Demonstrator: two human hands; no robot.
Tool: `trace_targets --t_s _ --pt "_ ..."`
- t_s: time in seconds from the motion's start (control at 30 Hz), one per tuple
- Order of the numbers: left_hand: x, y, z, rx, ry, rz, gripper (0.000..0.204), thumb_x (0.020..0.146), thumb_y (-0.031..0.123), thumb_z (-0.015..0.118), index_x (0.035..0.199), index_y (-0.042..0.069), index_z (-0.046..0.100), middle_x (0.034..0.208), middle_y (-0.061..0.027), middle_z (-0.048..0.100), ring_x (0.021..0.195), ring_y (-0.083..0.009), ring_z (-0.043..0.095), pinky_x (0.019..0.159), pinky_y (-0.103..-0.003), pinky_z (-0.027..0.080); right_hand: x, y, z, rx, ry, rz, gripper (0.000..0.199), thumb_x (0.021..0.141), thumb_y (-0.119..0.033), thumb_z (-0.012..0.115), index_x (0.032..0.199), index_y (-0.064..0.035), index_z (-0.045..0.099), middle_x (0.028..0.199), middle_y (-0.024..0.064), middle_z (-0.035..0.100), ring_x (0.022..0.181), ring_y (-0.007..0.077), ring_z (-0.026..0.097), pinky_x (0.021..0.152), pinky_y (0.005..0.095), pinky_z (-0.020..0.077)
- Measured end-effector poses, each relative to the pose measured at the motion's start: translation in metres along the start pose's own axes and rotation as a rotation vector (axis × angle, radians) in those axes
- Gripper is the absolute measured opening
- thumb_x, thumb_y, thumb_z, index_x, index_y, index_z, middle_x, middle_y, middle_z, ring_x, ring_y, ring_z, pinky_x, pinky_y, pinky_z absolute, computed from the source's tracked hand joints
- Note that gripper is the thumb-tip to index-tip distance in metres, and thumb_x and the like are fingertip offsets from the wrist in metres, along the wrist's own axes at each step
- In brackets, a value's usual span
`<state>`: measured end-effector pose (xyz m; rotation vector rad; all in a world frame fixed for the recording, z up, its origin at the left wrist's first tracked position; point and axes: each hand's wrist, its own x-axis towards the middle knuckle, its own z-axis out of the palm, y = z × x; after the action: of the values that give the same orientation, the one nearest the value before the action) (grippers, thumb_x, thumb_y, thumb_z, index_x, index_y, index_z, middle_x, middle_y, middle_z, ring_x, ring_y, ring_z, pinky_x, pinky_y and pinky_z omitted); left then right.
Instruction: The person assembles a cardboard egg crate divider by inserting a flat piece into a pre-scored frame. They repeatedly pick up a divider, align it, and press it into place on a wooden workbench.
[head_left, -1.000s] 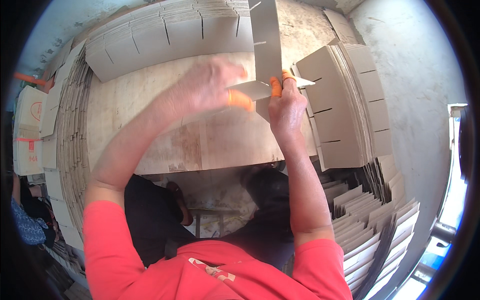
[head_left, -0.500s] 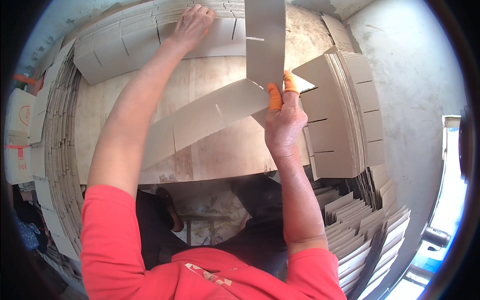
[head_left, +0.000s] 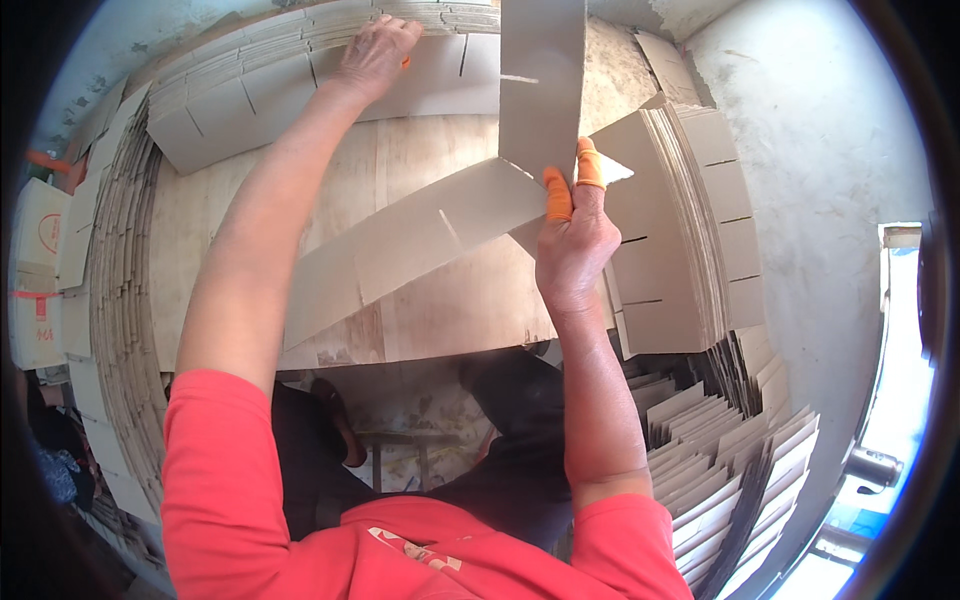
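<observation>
At the far side, my left hand [head_left: 377, 58] rests on the top edge of a row of upright slotted cardboard strips [head_left: 270, 102]. Its fingers are curled together over the front strip, and an orange finger cot shows in part. My right hand [head_left: 575, 245], with orange cots on its thumb and a finger, pinches cardboard strips joined at an angle. One held cardboard strip [head_left: 410, 245] slants down to the left over the table; another cardboard strip [head_left: 540, 85] stretches away to the far edge. The fingers cover part of where they meet.
A wooden table [head_left: 440, 310] lies under the strips. More slotted cardboard stacks [head_left: 660, 230] stand on the right, and a long stack [head_left: 120, 270] lines the left. Assembled cardboard dividers [head_left: 720, 450] sit at the lower right, by a wall [head_left: 810, 150]. A carton [head_left: 40, 270] is far left.
My right hand and the joined strips have shifted slightly to the right. My left hand has moved a little left and nearer along the stack's edge.
</observation>
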<state>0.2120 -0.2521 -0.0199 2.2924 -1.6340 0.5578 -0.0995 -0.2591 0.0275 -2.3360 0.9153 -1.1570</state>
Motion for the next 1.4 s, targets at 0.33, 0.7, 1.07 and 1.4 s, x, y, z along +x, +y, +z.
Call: trace_targets --t_s 0.33,0.7,1.07,1.4 --pt "-0.040 0.030 -0.031 -0.361 0.150 0.118 0.010 0.078 0.001 0.061 0.086 0.005 0.057 0.076 -0.0120 0.062 0.074 -0.0314 0.061 0.065 -0.042 0.049 -0.004 0.001 -0.004 -0.001 -0.070 -0.068 0.061 0.085 0.004 0.063 0.141 -0.0087 0.043 0.090 0.0144 0.069 0.072 0.0190 0.065 0.069 0.0287 0.0521" --pt "-0.057 0.076 -0.081 -0.479 0.179 0.231 0.014 0.076 0.001 0.070 0.086 0.001 0.059 0.075 -0.0110 0.063 0.072 -0.0283 0.061 0.063 -0.037 0.050 -0.015 0.031 0.003 -0.225 -0.289 -0.184 0.073 0.078 0.008 0.054 0.146 -0.0020 0.030 0.093 0.0166 0.066 0.073 0.0292 0.066 0.064 0.0380 0.0534" --pt "-0.010 0.046 -0.117 -0.438 -0.173 -0.114 0.056 0.065 0.042 0.085 0.090 0.003 0.055 0.084 -0.0068 0.058 0.073 -0.0214 0.056 0.067 -0.033 0.048 -0.021 0.015 -0.018 -0.158 -0.148 -0.187 0.065 0.078 0.010 0.052 0.141 0.0021 0.037 0.090 0.0171 0.067 0.068 0.0300 0.066 0.060 0.0373 0.0533" --pt "0.008 0.015 0.004 0.074 -0.057 0.011 0.040 0.071 0.013 0.076 0.101 0.003 0.052 0.101 -0.0124 0.061 0.107 -0.0281 0.054 0.087 -0.042 0.047 -0.021 0.015 -0.016 -0.145 -0.150 -0.195 0.066 0.077 0.012 0.053 0.140 0.0015 0.040 0.088 0.0132 0.066 0.064 0.0251 0.064 0.059 0.0325 0.0530"
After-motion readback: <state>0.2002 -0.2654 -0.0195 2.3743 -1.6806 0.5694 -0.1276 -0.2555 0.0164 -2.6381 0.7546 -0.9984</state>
